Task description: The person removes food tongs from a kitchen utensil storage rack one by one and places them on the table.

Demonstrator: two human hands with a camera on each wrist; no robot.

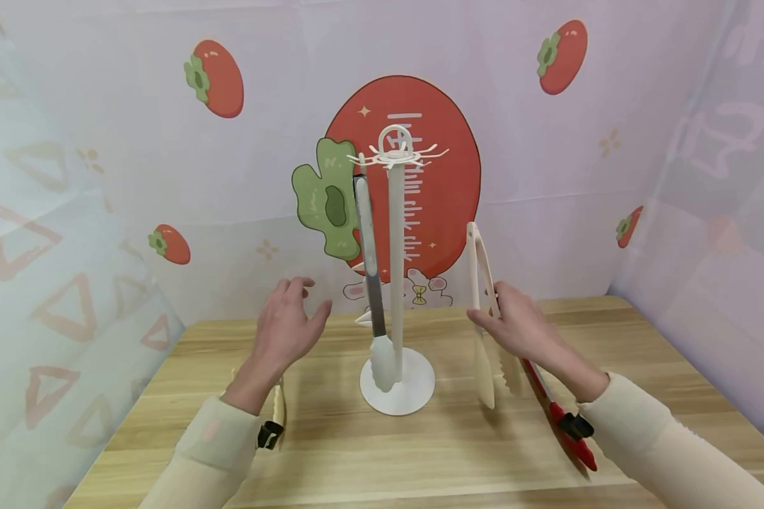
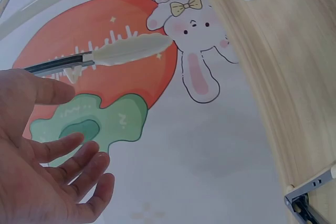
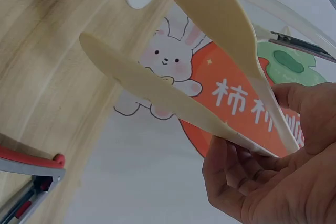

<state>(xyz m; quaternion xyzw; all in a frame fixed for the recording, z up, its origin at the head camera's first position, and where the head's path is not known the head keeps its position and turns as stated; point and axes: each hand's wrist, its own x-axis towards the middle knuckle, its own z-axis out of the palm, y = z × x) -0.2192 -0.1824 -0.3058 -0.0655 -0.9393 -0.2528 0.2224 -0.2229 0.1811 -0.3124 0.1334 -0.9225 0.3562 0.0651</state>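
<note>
Tongs (image 1: pixel 482 362) gripped in right hand (image 1: pixel 521 324); left hand (image 1: pixel 285 324) raised

wooden tabletop (image 1: pixel 331 452), persimmon-print backdrop (image 1: pixel 522 177), apparently cloth

I note: cream tongs (image 1: pixel 482 362); white stand (image 1: pixel 397 283); red-and-silver tongs (image 1: pixel 557 413) toward the right edge of the wood-grained table (image 1: pixel 331 452); pale backdrop (image 1: pixel 267 177) patterned with red, green-leafed fruit (image 1: pixel 446 191)

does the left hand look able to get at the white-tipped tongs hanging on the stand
Probably yes: the left hand holds nothing, and in the head view nothing seems to block its way to the white-tipped tongs.
</note>
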